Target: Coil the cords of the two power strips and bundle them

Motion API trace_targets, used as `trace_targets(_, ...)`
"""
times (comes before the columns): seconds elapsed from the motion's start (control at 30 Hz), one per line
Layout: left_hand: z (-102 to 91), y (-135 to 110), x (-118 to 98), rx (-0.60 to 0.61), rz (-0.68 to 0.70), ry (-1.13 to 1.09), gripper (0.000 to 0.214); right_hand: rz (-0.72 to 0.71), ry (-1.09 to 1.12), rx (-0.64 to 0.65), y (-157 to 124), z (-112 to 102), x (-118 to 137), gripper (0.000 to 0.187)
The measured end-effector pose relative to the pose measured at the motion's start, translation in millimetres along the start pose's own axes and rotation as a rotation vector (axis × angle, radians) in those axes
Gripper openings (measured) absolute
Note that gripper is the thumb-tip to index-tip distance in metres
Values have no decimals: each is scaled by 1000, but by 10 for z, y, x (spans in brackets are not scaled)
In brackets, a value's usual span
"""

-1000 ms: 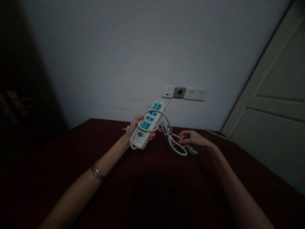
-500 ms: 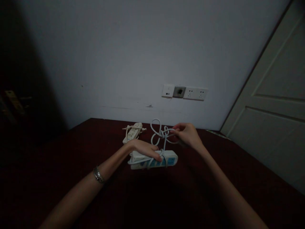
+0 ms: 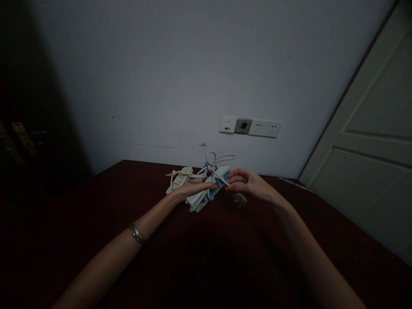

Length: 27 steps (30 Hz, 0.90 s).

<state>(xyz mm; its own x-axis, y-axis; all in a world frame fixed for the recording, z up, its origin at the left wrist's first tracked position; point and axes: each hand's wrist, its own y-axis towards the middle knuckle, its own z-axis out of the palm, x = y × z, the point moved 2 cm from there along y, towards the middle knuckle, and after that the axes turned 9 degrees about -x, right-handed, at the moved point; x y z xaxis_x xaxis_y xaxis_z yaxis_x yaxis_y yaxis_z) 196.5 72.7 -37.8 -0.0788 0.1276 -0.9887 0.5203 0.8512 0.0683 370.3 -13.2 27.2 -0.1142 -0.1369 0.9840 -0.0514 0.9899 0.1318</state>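
A white power strip with blue socket faces (image 3: 216,187) is held tilted, its right end raised toward the wall. My left hand (image 3: 196,187) grips it from the left, thumb across the top. White cord (image 3: 206,198) wraps around the strip, and loose loops (image 3: 210,159) stick up behind it. At the strip's right end my right hand (image 3: 246,182) is closed, its fingertips pinching a length of the cord. Below that hand hangs a blurred pale piece (image 3: 240,198), perhaps the plug. Just behind my left hand lies a second, cream power strip (image 3: 180,181) with its cord around it.
Everything is above a dark red tabletop (image 3: 144,180) that meets a pale wall (image 3: 174,94). Wall sockets (image 3: 265,128) are set in the wall behind. A white panelled door (image 3: 370,159) stands at the right; the left side is very dark.
The power strip has turned from level to slanting, its right end going up and away. My right hand has come down closer to it, and the cord loops have shifted.
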Motion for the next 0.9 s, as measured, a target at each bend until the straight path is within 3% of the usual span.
trace_targets(0.1,50,-46,-17,24,-99,-212,40,-39,-67,-10,7,28,-11,23)
trace_targets(0.27,152,-48,-59,116,-87,-443,36,-116,-225,-63,-81,98,78,19)
trace_targets(0.5,182,-64,-73,105,-50,-669,26,-245,-319,-220,27,71,-79,34)
trace_targets(0.7,209,-125,-178,62,21,-749,36,-300,-280,-292,131,38,-218,58)
trace_targets(0.83,186,-96,-125,55,-40,-770,42,-457,-420,-251,107,50,-185,37)
trace_targets(0.9,165,-67,-76,71,-88,-792,43,-441,-434,-175,93,58,-187,34)
